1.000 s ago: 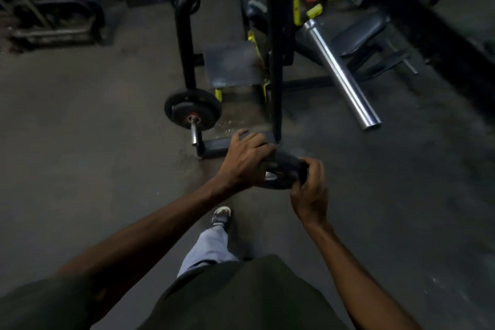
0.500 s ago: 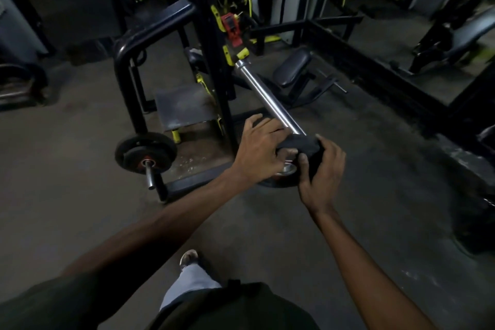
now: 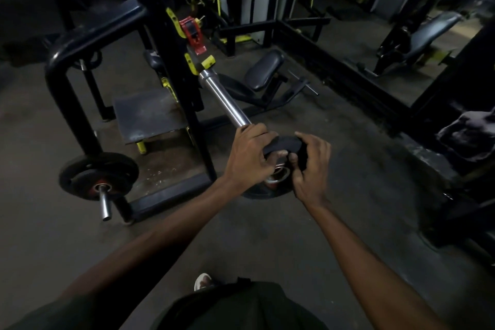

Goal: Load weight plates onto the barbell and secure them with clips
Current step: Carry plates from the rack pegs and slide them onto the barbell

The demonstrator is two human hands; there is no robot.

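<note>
Gripping one plate [image 3: 281,143]: two hands, left hand [image 3: 250,157], right hand [image 3: 312,166].

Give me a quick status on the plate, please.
Both hands, left and right, gripping weight plate. Plate at barbell sleeve end. Sleeve bare, unobstructed.

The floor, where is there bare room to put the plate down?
Bare floor lies right of the hands, short of the black frame rail. More lies left of the stored plate. It is crowded under the barbell sleeve, by the rack.
</note>
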